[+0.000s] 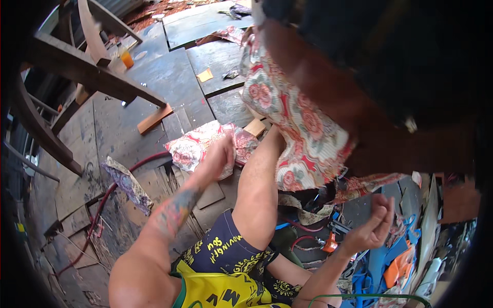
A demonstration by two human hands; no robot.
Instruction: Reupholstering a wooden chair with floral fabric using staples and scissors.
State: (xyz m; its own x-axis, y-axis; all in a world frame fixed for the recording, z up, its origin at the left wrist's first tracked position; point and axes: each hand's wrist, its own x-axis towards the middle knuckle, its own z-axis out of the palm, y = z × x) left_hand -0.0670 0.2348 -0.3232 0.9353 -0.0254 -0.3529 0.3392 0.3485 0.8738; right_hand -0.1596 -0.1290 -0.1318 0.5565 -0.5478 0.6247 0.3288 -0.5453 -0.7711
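My left hand (222, 154) is closed on a piece of floral cloth (191, 149), white with red and pink patterns, beside my bent knee. Motion smears its fingers a little. At the right my right hand (377, 224) is raised with its fingers curled in toward the thumb; anything pinched there is too small to make out. Between the hands a larger floral fabric (308, 123) hangs from a big dark brown piece of furniture (411, 149), its lower edge loose over my shin. Below that lies an orange and metal tool (329, 243) with a red hose.
A wooden frame with legs (97, 77) stands at the upper left. A dark red hose (102, 205) curves over worn plywood boards (154, 56). Wood blocks (154, 119), a patterned scrap (127, 185) and an orange cup (126, 59) are about. Blue and orange scraps (400, 267) pile at the right.
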